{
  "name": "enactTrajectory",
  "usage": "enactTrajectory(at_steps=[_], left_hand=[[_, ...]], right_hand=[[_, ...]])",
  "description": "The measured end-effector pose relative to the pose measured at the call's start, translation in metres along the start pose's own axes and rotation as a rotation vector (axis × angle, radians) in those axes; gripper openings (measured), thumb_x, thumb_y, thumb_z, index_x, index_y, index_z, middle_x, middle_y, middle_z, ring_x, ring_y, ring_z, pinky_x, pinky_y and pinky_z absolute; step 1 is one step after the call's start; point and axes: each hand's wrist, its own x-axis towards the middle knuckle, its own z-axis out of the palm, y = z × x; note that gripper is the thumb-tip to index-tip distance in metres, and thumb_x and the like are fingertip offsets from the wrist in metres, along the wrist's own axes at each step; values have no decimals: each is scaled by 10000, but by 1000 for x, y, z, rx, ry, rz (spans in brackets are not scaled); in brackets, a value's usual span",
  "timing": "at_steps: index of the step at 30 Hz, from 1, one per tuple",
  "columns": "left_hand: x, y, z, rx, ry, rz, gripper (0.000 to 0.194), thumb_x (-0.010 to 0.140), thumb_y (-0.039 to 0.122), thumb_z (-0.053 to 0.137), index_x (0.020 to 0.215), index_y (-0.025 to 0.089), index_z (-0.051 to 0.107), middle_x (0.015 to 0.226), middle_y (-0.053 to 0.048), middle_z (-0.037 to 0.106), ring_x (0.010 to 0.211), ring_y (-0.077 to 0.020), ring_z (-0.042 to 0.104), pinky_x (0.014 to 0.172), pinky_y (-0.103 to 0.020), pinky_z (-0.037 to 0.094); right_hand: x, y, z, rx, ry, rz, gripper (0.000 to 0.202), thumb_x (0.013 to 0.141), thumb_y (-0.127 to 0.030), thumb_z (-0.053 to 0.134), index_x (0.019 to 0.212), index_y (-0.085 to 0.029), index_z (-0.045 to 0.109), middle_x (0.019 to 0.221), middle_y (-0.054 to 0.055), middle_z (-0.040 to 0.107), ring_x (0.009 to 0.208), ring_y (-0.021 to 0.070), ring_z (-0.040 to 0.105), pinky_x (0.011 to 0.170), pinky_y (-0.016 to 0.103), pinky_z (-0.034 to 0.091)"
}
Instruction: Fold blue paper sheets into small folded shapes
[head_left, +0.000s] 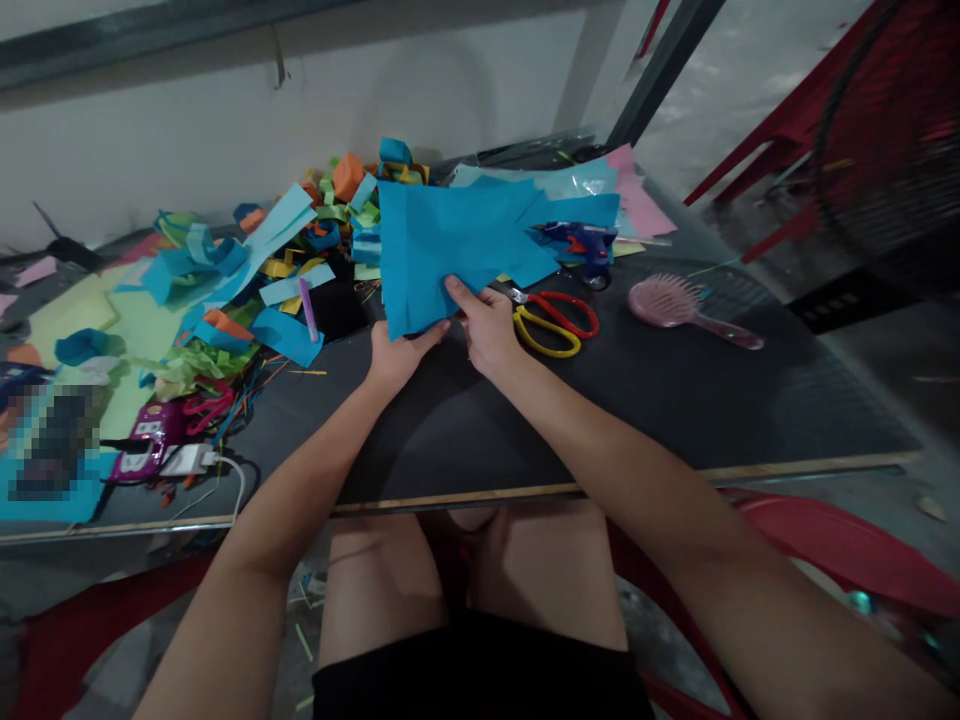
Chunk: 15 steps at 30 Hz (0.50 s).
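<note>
A blue sheet of paper, creased along its left side, is held up over the dark table. My left hand grips its lower left edge from beneath, mostly behind the paper. With the thumb on the front face, my right hand pinches the bottom edge. Just right of that hand lie scissors with one red and one yellow handle, their blades partly hidden. Behind them a dark blue glue gun rests by more blue paper.
Folded paper pieces in several colours crowd the back left. A purple power strip with a white charger sits front left. A pink hairbrush lies to the right. A fan and red chair stand beyond the table's right end.
</note>
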Motion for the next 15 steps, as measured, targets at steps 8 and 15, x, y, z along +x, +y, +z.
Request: enactTrajectory(at_steps=[8, 15], left_hand=[[-1, 4, 1, 22, 13, -8, 397, 674, 557, 841, 624, 198, 677, 591, -51, 691, 578, -215, 679, 683, -410, 630], [1, -4, 1, 62, 25, 2, 348, 667, 505, 844, 661, 189, 699, 636, -60, 721, 619, -229, 702, 642, -386, 606]], right_hand=[[0, -2, 0, -90, 18, -37, 728, 553, -846, 734, 552, -263, 298, 542, -43, 274, 564, 143, 366, 553, 346, 358], [2, 2, -2, -126, -5, -57, 692, 610, -844, 697, 544, -263, 326, 535, -41, 289, 577, 150, 415, 554, 345, 393]])
